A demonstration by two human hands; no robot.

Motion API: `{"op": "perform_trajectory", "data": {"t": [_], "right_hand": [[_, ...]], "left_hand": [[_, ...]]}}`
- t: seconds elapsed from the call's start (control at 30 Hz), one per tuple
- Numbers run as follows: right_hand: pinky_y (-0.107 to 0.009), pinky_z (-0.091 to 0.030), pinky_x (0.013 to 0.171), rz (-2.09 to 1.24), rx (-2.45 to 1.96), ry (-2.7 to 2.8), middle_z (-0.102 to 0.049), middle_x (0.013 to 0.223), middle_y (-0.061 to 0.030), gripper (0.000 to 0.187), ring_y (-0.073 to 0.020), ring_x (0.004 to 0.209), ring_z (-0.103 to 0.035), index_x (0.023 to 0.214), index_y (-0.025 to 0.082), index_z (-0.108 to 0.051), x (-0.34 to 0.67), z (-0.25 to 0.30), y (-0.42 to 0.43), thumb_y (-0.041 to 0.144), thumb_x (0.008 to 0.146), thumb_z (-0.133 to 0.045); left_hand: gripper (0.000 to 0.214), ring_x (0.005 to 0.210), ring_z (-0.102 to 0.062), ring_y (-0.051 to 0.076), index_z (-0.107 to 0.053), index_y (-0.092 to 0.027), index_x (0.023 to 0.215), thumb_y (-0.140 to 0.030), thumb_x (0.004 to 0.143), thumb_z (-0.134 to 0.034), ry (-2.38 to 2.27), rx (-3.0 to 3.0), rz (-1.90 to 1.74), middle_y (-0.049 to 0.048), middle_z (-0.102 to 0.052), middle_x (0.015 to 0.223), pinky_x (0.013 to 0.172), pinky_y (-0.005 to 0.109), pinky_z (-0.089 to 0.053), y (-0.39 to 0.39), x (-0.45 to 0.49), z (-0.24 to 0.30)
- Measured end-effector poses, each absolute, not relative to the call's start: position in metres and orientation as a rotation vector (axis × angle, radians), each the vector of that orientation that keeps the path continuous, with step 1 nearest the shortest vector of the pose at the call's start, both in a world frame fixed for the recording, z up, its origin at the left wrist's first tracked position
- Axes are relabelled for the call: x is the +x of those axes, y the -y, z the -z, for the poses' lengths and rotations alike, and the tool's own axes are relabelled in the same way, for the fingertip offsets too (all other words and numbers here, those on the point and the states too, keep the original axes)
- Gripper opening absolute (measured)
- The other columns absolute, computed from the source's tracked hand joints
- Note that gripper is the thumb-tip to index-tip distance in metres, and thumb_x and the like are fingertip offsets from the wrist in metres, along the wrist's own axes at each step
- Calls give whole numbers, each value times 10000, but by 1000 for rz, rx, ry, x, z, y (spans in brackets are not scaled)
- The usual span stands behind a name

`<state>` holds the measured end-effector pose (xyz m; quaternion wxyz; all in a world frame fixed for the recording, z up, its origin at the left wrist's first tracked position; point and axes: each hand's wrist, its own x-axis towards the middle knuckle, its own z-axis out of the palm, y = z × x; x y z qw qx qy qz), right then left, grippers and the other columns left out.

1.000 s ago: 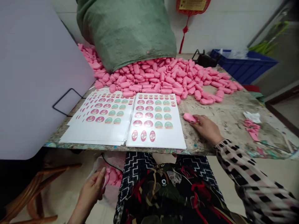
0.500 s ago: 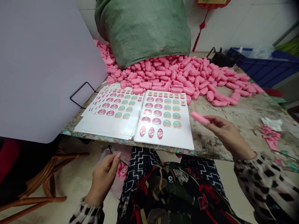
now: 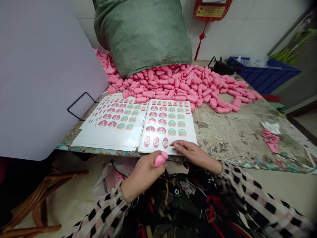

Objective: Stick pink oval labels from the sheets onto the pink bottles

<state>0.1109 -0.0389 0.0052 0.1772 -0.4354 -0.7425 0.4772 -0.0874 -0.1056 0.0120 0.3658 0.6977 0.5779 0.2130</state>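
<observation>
My left hand (image 3: pixel 145 175) is wrapped around a small pink plastic bottle (image 3: pixel 160 159), whose narrow neck end sticks out past the thumb, just in front of the table edge. My right hand (image 3: pixel 194 153) lies over the lower right corner of a white sticker sheet (image 3: pixel 189 132). Its fingers are stretched out with a small gap between the tips, beside the last oval pink sticker (image 3: pixel 165 142) in the bottom row. Nothing shows between those fingers. Pink and green half-round stickers fill the rows above, and all three oval ones are on the sheet.
More sticker sheets (image 3: pixel 106 138) lie fanned to the left. A heap of pink bottles (image 3: pixel 170 86) spills from a green sack (image 3: pixel 148 36) at the back. A grey-white panel (image 3: pixel 49 76) stands at left. Farther right are a blue crate (image 3: pixel 267 77) and a white tissue (image 3: pixel 271 127).
The pink bottle has gone from my right hand to my left hand. My left hand has risen toward the table edge; my right hand has moved left onto the sticker sheet.
</observation>
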Motion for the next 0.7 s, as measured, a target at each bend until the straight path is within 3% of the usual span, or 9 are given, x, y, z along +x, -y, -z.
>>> {"op": "perform_trajectory", "data": {"t": [0.1, 0.27, 0.33, 0.5, 0.7], "right_hand": [[-258, -389, 705, -787, -1467, 2225, -583, 910, -20, 274, -147, 827, -545, 958, 233, -631, 110, 8, 24, 389, 899, -414], [-252, -347, 610, -337, -1532, 2394, -559, 933, -19, 237, -139, 781, -547, 973, 254, -595, 94, 15, 19, 348, 916, -385], [-254, -336, 587, -261, -1543, 2444, -552, 941, -25, 243, -138, 762, -543, 963, 249, -587, 90, 13, 19, 348, 923, -369], [-257, -331, 590, -179, -1550, 2548, -550, 949, -53, 254, -152, 802, -537, 965, 233, -588, 87, 7, 15, 335, 930, -358], [-255, -329, 609, -239, -1459, 2620, -561, 931, -43, 269, -149, 817, -550, 951, 228, -593, 91, 4, 9, 342, 934, -349]], "left_hand": [[127, 695, -530, 144, -544, -204, 844, -292, 829, -454, -1726, 1922, -547, -2, -601, 783, 619, 255, -387, 91, -95, -8], [171, 897, -552, 209, -548, -226, 949, -329, 817, -516, -1847, 2184, -445, 46, -581, 1165, 759, 336, -404, 64, -98, -2], [199, 889, -556, 213, -555, -242, 973, -350, 807, -536, -1852, 2205, -369, 36, -566, 1209, 752, 343, -413, 59, -98, 0], [249, 768, -554, 202, -545, -260, 1014, -387, 800, -544, -1879, 2224, -228, 17, -638, 1031, 653, 321, -413, 56, -99, 0], [259, 752, -547, 206, -533, -252, 1015, -410, 809, -529, -1873, 2253, -224, 12, -640, 1007, 623, 313, -403, 55, -101, 4]]}}
